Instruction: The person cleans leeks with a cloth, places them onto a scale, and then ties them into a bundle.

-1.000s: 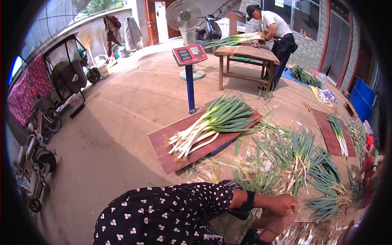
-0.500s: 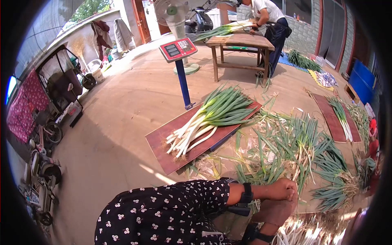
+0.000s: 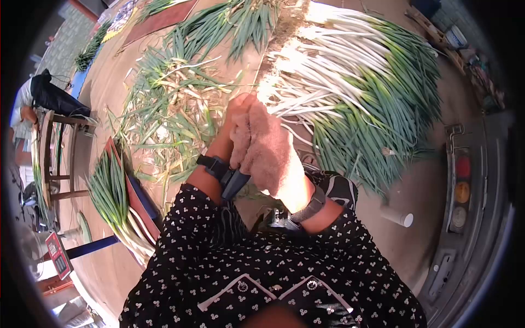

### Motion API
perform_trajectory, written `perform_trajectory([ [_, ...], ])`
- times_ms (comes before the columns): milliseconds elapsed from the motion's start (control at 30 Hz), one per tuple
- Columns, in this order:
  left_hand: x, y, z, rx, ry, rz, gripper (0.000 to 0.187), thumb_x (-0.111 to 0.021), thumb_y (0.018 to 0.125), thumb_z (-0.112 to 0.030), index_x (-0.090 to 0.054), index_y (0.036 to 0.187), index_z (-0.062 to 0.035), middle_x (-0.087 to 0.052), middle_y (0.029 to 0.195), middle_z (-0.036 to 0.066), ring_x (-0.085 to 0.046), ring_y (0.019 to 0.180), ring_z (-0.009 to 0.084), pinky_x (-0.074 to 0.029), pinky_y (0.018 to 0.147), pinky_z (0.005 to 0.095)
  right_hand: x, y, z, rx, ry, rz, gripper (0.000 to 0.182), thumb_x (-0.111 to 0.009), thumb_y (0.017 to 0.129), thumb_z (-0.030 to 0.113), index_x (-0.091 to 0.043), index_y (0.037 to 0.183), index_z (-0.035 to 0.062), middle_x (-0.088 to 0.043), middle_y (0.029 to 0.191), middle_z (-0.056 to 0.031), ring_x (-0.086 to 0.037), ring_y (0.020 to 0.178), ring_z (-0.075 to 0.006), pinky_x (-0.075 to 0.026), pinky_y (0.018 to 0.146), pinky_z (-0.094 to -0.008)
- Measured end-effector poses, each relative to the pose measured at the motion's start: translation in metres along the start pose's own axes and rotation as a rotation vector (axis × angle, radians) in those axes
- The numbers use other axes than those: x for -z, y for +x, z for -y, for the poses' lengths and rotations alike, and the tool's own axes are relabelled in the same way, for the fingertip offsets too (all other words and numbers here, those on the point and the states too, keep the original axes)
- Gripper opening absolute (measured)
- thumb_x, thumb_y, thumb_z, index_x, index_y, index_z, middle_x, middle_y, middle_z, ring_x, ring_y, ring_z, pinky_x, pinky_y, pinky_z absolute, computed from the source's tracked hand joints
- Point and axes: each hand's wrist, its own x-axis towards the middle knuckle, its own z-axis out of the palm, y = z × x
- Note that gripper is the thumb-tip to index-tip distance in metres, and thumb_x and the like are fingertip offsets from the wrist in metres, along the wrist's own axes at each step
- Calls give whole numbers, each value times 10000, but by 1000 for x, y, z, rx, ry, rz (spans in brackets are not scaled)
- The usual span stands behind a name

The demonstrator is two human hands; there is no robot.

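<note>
My bare left hand (image 3: pixel 239 106) is closed against the far end of the glove. A fuzzy pinkish-brown glove covers my right hand (image 3: pixel 266 150), whose fingers are bent and pressed together. The two hands touch in the middle of the view; whatever lies between them is hidden. Beyond and right of them is a large pile of green onions (image 3: pixel 350 82), white stalks towards the left, green leaves towards the right. Loose leaves and peelings (image 3: pixel 169 115) lie left of my hands.
A bundle of green onions (image 3: pixel 112 191) rests on a red board (image 3: pixel 143 202) at left, near a red scale (image 3: pixel 58 254). A person (image 3: pixel 24 109) stands by a wooden table (image 3: pixel 48 158). A white cylinder (image 3: pixel 396 216) and a grey vehicle part (image 3: pixel 484 180) are at right.
The view has swung right and down, bringing the large onion pile into full view. The board, scale and table now appear further left. My hands remain together.
</note>
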Motion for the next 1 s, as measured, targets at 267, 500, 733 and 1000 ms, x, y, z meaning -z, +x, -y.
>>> perform_trajectory([
  [267,-82,91,96,-175,1038,335,265,-586,826,-165,-556,1062,-50,-564,1006,125,-538,942,267,-418,815,369,68,1,55,188,-49,-133,204,-502,853,49,-431,1043,22,-489,809,-57,-501,691,-152,-425,563,-227],
  [500,-144,228,115,-963,1515,287,327,-562,774,-121,-549,1096,-67,-540,1146,108,-506,1056,294,-425,822,427,98,6,93,149,-637,-382,238,-543,844,130,-420,1013,16,-533,793,-93,-539,719,-238,-448,597,-305],
  [733,-169,254,126,-756,1871,324,215,-526,788,-118,-583,994,-100,-538,1031,87,-490,1045,250,-362,883,441,107,21,104,60,-1057,-521,305,-583,835,211,-409,983,9,-578,776,-130,-576,746,-325,-471,631,-384],
  [1000,-168,189,-3,-864,1705,709,214,-603,812,-213,-506,924,-59,-593,755,159,-585,687,352,-459,587,434,90,32,97,-85,-1257,-783,371,-616,809,242,-407,1010,11,-592,840,-145,-612,796,-349,-499,671,-428],
])
